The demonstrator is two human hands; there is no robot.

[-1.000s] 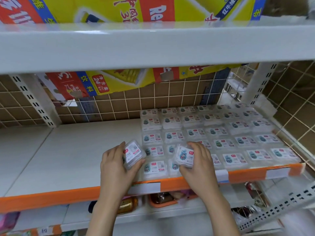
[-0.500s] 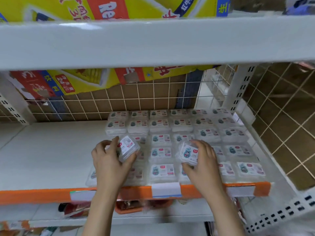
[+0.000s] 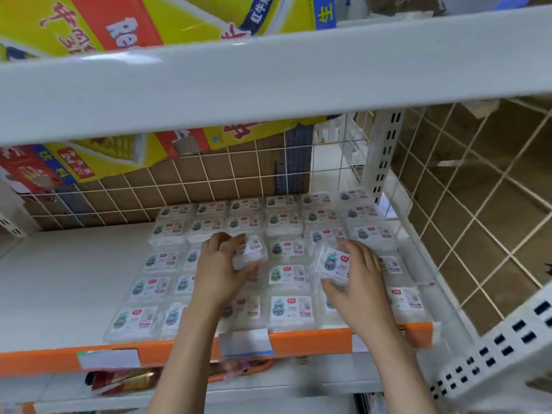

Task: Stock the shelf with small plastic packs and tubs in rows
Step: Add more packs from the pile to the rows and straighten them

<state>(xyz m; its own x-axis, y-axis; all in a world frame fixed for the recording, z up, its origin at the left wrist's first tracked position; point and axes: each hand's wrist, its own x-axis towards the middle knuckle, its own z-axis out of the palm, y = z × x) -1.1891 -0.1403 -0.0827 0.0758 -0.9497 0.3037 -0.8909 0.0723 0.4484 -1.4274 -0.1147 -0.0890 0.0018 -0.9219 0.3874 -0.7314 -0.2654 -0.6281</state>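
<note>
Small clear plastic packs with white labels lie in rows on the right half of the white shelf. My left hand holds one clear pack tilted above the middle rows. My right hand grips another clear pack, label facing me, above the rows toward the right. Both hands cover some of the packs beneath them.
The shelf's front edge is an orange strip with white price tags. A white shelf board runs overhead with yellow and red cartons on it. A wire grid backs the shelf. A perforated upright stands at the right. Items lie on the lower shelf.
Both hands have moved farther in over the rows, still holding their packs. The camera has shifted right, so the rows now sit nearer the middle of the view.
</note>
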